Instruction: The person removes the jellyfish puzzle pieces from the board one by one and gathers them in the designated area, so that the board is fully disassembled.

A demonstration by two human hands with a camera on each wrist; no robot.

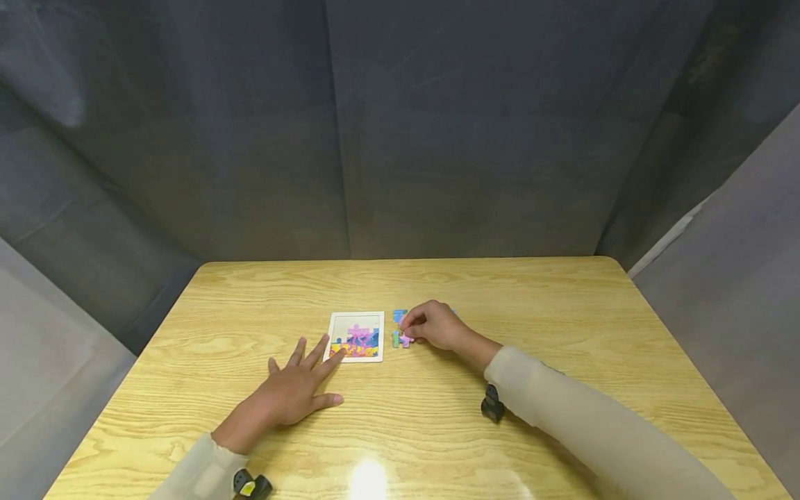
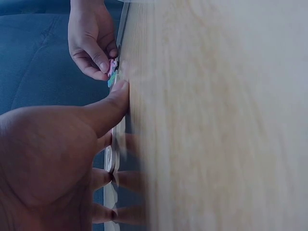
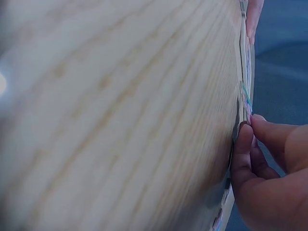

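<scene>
A white-framed jigsaw puzzle (image 1: 354,312) lies on the table, its lower part filled with yellow, blue and pink pieces and its upper part pale. My left hand (image 1: 292,390) is spread flat, fingers straight, with the fingertips at the tray's lower left edge. To the right of the tray, my right hand (image 1: 440,326) pinches a pink puzzle piece (image 2: 112,66) between thumb and fingers, low over the wood. Close by its fingertips are a green piece (image 1: 396,339) and a blue piece (image 1: 398,316). The right hand partly hides the pieces beneath it.
The wooden table (image 1: 537,298) has its far edge against a dark curtain (image 1: 469,139). Another bit of blue (image 1: 453,312) shows just behind the right hand. Black wrist cameras (image 1: 492,404) sit at both sleeves.
</scene>
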